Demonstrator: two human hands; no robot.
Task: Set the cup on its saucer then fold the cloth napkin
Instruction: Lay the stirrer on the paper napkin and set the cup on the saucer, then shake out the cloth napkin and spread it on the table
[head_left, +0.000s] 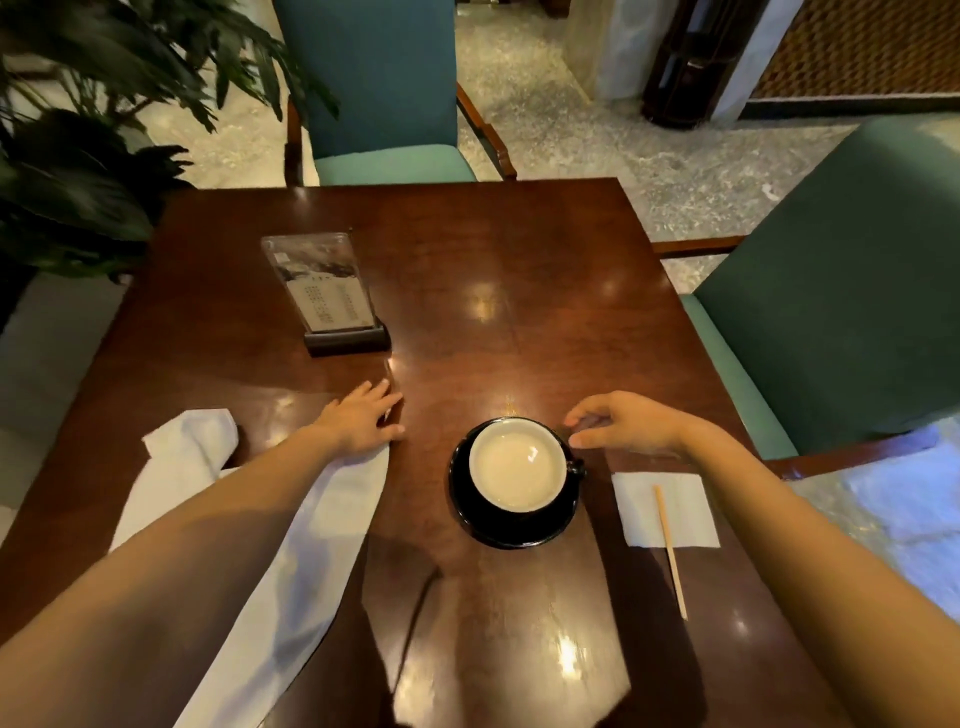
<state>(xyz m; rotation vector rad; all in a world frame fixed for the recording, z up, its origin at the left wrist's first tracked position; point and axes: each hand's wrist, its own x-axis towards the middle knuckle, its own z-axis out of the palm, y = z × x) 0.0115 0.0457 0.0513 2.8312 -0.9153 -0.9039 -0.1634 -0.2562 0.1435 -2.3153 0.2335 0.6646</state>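
Note:
A black cup (517, 464) full of pale milky drink stands on its black saucer (511, 532) near the middle of the dark wooden table (519, 291). The cup's handle points right. My right hand (623, 423) hovers just right of the cup with fingers spread and curled, holding nothing. A white cloth napkin (311, 545) lies loosely rumpled at the left, partly under my left forearm. My left hand (361, 418) rests flat, fingers apart, on the napkin's far corner.
A menu stand (324, 288) on a dark base stands behind my left hand. A paper napkin (665, 509) with a wooden stirrer (670, 551) lies right of the saucer. Teal chairs (831, 291) sit at the far and right sides; a plant (78, 156) is at the left.

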